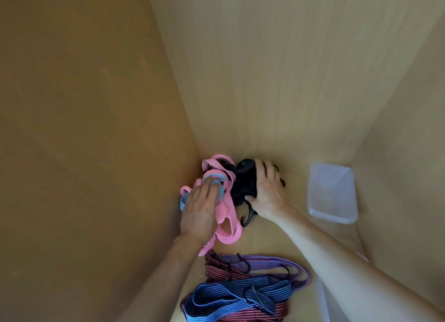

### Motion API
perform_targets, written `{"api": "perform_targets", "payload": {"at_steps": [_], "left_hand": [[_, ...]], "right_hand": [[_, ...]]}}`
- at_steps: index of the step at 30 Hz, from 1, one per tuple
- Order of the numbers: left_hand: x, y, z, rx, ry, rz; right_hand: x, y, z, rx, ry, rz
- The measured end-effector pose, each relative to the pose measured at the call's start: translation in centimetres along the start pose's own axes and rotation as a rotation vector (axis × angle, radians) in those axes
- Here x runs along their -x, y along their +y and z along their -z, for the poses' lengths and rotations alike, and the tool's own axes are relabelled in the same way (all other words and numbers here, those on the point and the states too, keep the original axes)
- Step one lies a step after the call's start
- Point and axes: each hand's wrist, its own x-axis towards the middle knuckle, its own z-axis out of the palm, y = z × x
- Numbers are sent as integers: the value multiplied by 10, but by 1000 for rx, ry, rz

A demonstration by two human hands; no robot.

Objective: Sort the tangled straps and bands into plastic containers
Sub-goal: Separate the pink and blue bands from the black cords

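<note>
Bands are bunching in the far left corner of the wooden surface (289, 232), right where the left wall (96, 129) is meeting the back panel (277, 80). My left hand (199, 206) is lying flat on the pink bands (226, 230), fingers straight and pressing down, fingertips reaching into a light blue band (220, 191). The pink loops are trailing lengthwise from the corner towards the near edge. My right hand (269, 189) is gripping the black straps (240, 184) just beside them, thumb curling under the bundle and fingers spreading over its far side; a black hook (248, 218) is hanging out nearward.

Along the near edge the blue striped strap (231, 297), red striped strap (216, 270) and purple strap (277, 265) are lying heaped, their lengths running mostly left to right.

At the right edge the plastic container (313, 211) is sitting with its long side running far to near, well apart from the tangle. Bare wood is showing between my right hand and the container.
</note>
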Motion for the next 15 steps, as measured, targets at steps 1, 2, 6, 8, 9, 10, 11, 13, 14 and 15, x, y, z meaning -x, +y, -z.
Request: {"api": "perform_targets", "payload": {"at_steps": [1,2,6,8,9,10,11,13,14,15], "left_hand": [[1,-1,-1,-4,-7,-7],[0,-3,-2,-10,-20,-11],[2,-10,-7,-26,-48,-29],[3,-10,-9,-47,-65,-51],[4,-10,-10,-62,-65,-60],[4,-9,-11,-79,-60,-66],[4,-9,-12,-92,-50,-69],[1,-8,-13,-132,-47,-76],[-1,-6,-13,-162,-64,-66],[-3,-4,-14,-180,-84,-41]], "right_hand": [[-4,0,-3,90,-45,29],[-7,0,-4,182,-61,65],[-25,-1,-9,379,-149,180],[-32,-1,-14,394,-261,183],[-34,0,-16,392,-311,167],[-37,1,-18,379,-344,139],[-39,3,-19,351,-354,106],[-43,6,-21,301,-319,66],[-43,7,-23,297,-296,68],[-43,8,-25,301,-279,75]]}}
